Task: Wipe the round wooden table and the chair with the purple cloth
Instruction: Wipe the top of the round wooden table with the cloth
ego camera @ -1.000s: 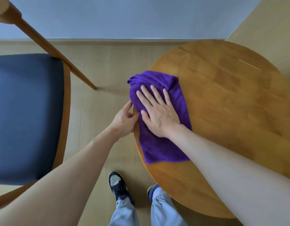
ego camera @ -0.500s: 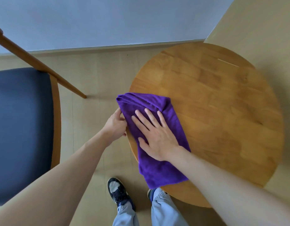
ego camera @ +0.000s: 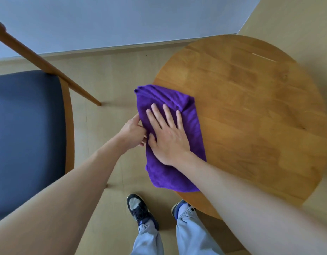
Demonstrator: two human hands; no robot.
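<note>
pressing flat right hand (ego camera: 168, 137) on purple cloth (ego camera: 188, 115); left hand (ego camera: 131, 133) grip pinching cloth edge.

Soft even daylight, faint shadows, wide-angle edge distortion, slight motion blur

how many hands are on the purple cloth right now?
2. The right hand lies flat on the purple cloth at the round wooden table's left edge. The left hand touches the cloth's left edge; its fingers are partly hidden.
</note>
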